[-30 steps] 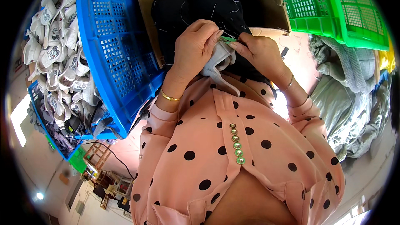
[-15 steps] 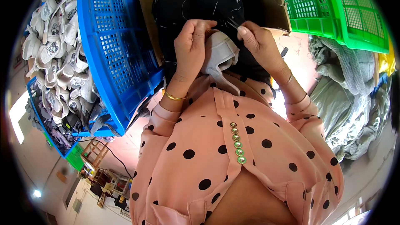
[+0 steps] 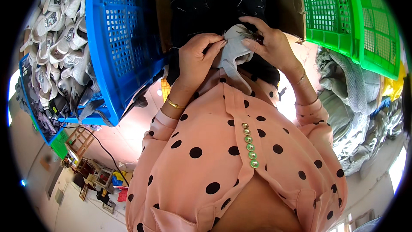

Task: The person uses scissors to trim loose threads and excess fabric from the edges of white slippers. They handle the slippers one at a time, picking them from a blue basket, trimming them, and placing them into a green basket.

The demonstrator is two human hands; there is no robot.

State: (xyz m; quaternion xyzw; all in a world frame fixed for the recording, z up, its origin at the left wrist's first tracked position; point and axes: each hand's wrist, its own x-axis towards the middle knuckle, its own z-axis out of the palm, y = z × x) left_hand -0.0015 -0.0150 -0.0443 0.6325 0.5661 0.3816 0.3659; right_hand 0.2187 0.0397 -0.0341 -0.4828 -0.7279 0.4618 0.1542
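In front of my lap is a light grey fabric shoe upper (image 3: 235,48), its strap-like end hanging down toward my pink dotted shirt. My left hand (image 3: 196,56) pinches the upper's left edge between thumb and fingers. On the other side, my right hand (image 3: 277,48) is closed around small dark thread snips (image 3: 254,35), with their tips at the upper's top edge. Part of the snips is hidden by my fingers. Loose white threads lie on the dark cloth over my legs (image 3: 223,0).
A blue plastic crate (image 3: 124,56) stands at my left, beside a heap of pale shoe uppers (image 3: 56,38). At right are green crates (image 3: 332,17) and piled grey fabric (image 3: 347,103). Cardboard box walls (image 3: 296,8) flank my legs. A black cable (image 3: 101,146) hangs at lower left.
My right hand has come left and brought the snips against the upper's top edge. The left hand's hold has shifted to the upper's left edge. The view has tilted slightly.
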